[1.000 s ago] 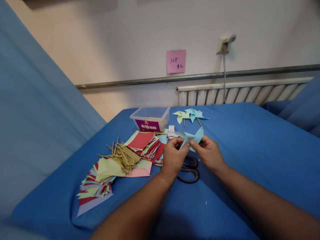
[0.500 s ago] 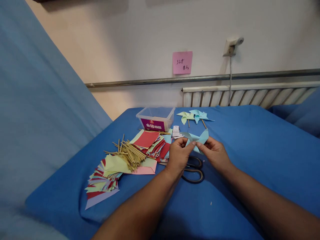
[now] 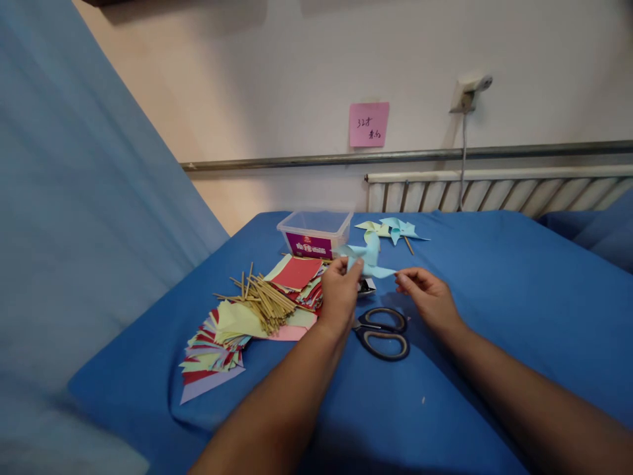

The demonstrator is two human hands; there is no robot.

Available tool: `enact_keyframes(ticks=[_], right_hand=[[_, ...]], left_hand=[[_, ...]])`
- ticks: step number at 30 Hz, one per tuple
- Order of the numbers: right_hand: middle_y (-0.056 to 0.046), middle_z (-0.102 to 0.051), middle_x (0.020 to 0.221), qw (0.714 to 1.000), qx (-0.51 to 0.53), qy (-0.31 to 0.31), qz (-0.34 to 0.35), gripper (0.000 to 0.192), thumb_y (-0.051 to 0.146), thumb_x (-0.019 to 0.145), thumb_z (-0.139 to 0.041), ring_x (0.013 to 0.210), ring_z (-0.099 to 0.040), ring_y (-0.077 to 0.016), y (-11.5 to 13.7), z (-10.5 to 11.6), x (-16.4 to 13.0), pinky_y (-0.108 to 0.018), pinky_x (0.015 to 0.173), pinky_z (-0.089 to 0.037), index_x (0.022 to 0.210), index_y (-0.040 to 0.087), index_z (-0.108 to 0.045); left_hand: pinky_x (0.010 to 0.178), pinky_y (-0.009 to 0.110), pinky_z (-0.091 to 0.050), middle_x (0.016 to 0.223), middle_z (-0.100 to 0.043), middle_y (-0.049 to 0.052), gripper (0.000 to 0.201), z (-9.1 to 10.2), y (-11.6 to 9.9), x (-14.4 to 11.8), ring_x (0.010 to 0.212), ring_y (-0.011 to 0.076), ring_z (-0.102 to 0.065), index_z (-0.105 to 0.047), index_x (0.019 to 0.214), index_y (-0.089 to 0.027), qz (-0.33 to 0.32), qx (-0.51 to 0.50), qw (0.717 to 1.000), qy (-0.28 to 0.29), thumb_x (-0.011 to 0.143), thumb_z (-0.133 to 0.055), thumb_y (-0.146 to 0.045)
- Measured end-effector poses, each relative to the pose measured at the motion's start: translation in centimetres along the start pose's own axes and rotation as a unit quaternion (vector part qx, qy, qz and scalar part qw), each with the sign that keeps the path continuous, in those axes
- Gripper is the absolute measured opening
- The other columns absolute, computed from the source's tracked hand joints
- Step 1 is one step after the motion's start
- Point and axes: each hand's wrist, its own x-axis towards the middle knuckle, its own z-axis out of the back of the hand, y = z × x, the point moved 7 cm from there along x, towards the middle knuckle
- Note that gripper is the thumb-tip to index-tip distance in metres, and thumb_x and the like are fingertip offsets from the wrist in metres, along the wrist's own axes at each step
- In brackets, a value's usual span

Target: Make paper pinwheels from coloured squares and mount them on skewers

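Note:
A light blue paper pinwheel (image 3: 368,258) is held up over the table in front of the plastic box. My left hand (image 3: 341,290) is closed on its middle, thumb pressed against the paper. At the right, my right hand (image 3: 425,290) pinches the pointed tip of one blade between thumb and fingers. Below the hands lie scissors (image 3: 383,333) with dark handles, their blades partly hidden by my left wrist. Farther back, a yellow-green pinwheel (image 3: 372,230) and another light blue pinwheel (image 3: 399,229), both on sticks, lie on the blue cloth.
Left of my hands are a heap of thin sticks (image 3: 270,303), stacked coloured paper squares (image 3: 297,274) and fanned paper pieces (image 3: 212,356). Behind them stands a clear plastic box (image 3: 316,231) with a purple label. A blue curtain (image 3: 99,231) hangs at the left; a radiator (image 3: 494,191) lines the wall.
Both hands were together at the pinwheel's centre. My right hand has moved out to a blade tip, while my left hand has shifted slightly left with the pinwheel, uncovering more of the scissors.

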Motion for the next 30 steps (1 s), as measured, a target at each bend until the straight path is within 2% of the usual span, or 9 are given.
enact_keyframes(ticks=[4,8,11,14,17,19,24,27,30], right_hand=[[-0.004,-0.071,0.079,0.995,-0.094,0.02,0.041,0.027,0.043,0.081,-0.063,0.071,-0.063,-0.0189,-1.3,-1.1,0.3,-0.032,0.068,-0.049,0.089,0.018,-0.069],[-0.005,-0.072,0.093,0.964,-0.205,0.073,0.15,0.02,0.03,0.087,-0.054,0.087,-0.065,-0.0206,0.3,-4.0,0.5,-0.034,0.079,-0.048,0.094,0.021,-0.07],[-0.006,-0.072,0.1,0.923,-0.305,0.097,0.214,0.021,0.024,0.09,-0.05,0.095,-0.062,-0.022,2.6,-6.9,1.1,-0.035,0.085,-0.044,0.098,0.023,-0.069],[-0.007,-0.071,0.108,0.868,-0.425,0.128,0.224,0.023,0.02,0.089,-0.052,0.104,-0.058,-0.0252,4.2,-10.1,2.4,-0.038,0.09,-0.038,0.105,0.023,-0.068],[-0.012,-0.071,0.108,0.809,-0.523,0.183,0.195,0.026,0.02,0.089,-0.051,0.108,-0.056,-0.0289,4.3,-12.8,3.8,-0.042,0.092,-0.035,0.109,0.019,-0.068],[-0.015,-0.07,0.108,0.787,-0.559,0.205,0.163,0.026,0.017,0.086,-0.051,0.107,-0.057,-0.0307,3.9,-13.9,4.7,-0.044,0.092,-0.035,0.106,0.016,-0.069],[-0.021,-0.071,0.101,0.8,-0.545,0.209,0.138,0.021,0.01,0.078,-0.059,0.105,-0.059,-0.0363,3.6,-15.1,5.9,-0.05,0.094,-0.035,0.094,0.011,-0.072],[-0.023,-0.071,0.102,0.837,-0.491,0.198,0.136,0.022,0.006,0.079,-0.055,0.1,-0.062,-0.0355,3.9,-15.3,4.9,-0.049,0.092,-0.038,0.091,0.01,-0.072],[-0.017,-0.073,0.094,0.893,-0.383,0.193,0.138,0.011,0.011,0.075,-0.061,0.09,-0.065,-0.0307,4.1,-15.7,2.6,-0.042,0.089,-0.042,0.079,0.014,-0.071]], left_hand=[[0.062,0.022,-0.045,0.066,-0.061,-0.003,0.024,2.8,-2.6,1.8,0.059,0.0089,-0.056,-0.061,0.074,-0.015,-0.062,-0.072,0.99,-0.102,0.063,-0.075,-0.031],[0.061,0.022,-0.046,0.064,-0.061,-0.004,0.024,4.7,-4.0,2.7,0.056,0.0084,-0.055,-0.061,0.075,-0.015,-0.107,-0.103,0.976,-0.159,0.063,-0.075,-0.03],[0.06,0.021,-0.045,0.064,-0.06,-0.004,0.023,5.3,-4.2,3.0,0.056,0.008,-0.054,-0.061,0.074,-0.014,-0.129,-0.104,0.971,-0.171,0.064,-0.075,-0.029],[0.057,0.021,-0.043,0.061,-0.058,-0.005,0.023,5.7,-4.2,3.3,0.054,0.0077,-0.052,-0.061,0.073,-0.014,-0.142,-0.092,0.969,-0.178,0.065,-0.075,-0.03],[0.056,0.02,-0.042,0.06,-0.056,-0.005,0.023,5.9,-4.3,3.3,0.053,0.0073,-0.051,-0.061,0.073,-0.014,-0.146,-0.086,0.968,-0.187,0.065,-0.075,-0.031],[0.057,0.021,-0.042,0.061,-0.056,-0.005,0.023,6.0,-4.2,3.3,0.053,0.0074,-0.051,-0.061,0.074,-0.014,-0.142,-0.086,0.967,-0.191,0.065,-0.074,-0.032],[0.059,0.021,-0.043,0.061,-0.055,-0.006,0.023,5.8,-4.2,3.1,0.055,0.0078,-0.052,-0.06,0.073,-0.015,-0.142,-0.068,0.97,-0.186,0.066,-0.074,-0.033],[0.057,0.02,-0.042,0.063,-0.055,-0.005,0.022,5.7,-4.5,2.8,0.056,0.0075,-0.051,-0.06,0.073,-0.016,-0.149,-0.048,0.969,-0.192,0.068,-0.072,-0.033],[0.06,0.02,-0.043,0.068,-0.058,-0.004,0.021,5.4,-6.0,1.8,0.06,0.008,-0.052,-0.061,0.076,-0.016,-0.183,-0.027,0.965,-0.188,0.071,-0.07,-0.034]])
